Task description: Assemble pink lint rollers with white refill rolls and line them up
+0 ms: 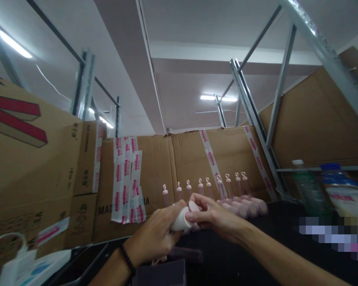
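Above the black work surface, my left hand [156, 232] is wrapped round a small white cylinder [178, 223], which lies tilted with one end toward my right hand. A pale pink round disc [193, 206], like a small lid, is pinched between the thumb and fingers of my right hand [216, 216] at that end. Whether the disc is joined to the cylinder, I cannot tell. Behind my hands stand several clear pink tubes [200, 186] with looped caps. Beside them lie several pale pink cylinders [258, 205], partly hidden by my right hand.
A dark box-like piece [161, 273] and a translucent tube [186, 254] lie below my hands. Cardboard [158, 159] walls the back and left. At right are a green bottle [310, 190] and a blue-lidded jar [344, 190]. A white charger [18, 264] is at lower left.
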### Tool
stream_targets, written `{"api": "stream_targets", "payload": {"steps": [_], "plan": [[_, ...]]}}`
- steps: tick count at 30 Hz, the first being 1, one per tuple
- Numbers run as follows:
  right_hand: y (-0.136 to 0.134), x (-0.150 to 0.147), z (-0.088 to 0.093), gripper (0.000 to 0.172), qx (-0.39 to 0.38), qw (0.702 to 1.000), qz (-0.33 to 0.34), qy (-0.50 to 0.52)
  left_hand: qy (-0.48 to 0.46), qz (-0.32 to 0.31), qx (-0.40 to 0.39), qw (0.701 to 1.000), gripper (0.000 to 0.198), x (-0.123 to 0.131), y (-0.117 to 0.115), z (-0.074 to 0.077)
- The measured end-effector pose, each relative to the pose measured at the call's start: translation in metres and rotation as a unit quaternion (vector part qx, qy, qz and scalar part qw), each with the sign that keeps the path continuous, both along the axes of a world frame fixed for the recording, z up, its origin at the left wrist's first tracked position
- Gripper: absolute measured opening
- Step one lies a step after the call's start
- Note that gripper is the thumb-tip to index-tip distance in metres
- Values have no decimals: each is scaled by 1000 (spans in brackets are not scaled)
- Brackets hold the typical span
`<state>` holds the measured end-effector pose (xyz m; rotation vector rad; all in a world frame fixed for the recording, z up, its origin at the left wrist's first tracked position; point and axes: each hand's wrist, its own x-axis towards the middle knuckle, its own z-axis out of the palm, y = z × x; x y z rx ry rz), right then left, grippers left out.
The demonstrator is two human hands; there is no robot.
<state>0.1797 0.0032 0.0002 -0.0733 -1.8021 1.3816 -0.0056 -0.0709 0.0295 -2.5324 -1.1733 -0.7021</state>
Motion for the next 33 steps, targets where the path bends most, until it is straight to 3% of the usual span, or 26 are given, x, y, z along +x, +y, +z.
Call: {"api": "stream_targets", "payload": {"steps": [20, 33], "plan": [[-3, -1, -1, 48, -10, 1000, -12, 11, 12, 3, -5, 1000, 16, -1, 6, -1], [8, 3, -3, 53, 77, 990, -91, -73, 80, 49, 21, 995, 37, -14, 12, -5]]}}
